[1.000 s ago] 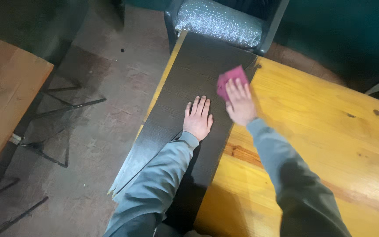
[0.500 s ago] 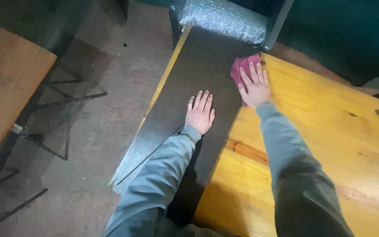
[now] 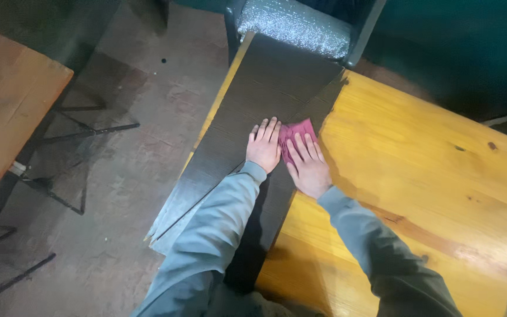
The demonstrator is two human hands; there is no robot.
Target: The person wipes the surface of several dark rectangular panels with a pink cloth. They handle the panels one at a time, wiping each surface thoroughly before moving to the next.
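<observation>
A: What is pressed under the right hand (image 3: 307, 167)?

B: A magenta cloth (image 3: 296, 132) is held flat on the dark panel (image 3: 265, 88), fingers spread over it.

A: And the left hand (image 3: 263, 147)?

B: It is laid palm down on the panel, just beside the cloth. The panel is rested along the edge of the yellow wooden table (image 3: 429, 176), below a silver padded chair (image 3: 294, 23).

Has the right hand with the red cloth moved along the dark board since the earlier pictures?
Yes. The right hand and red cloth came back from the dark board's far end, toward the person, beside the left hand.
</observation>
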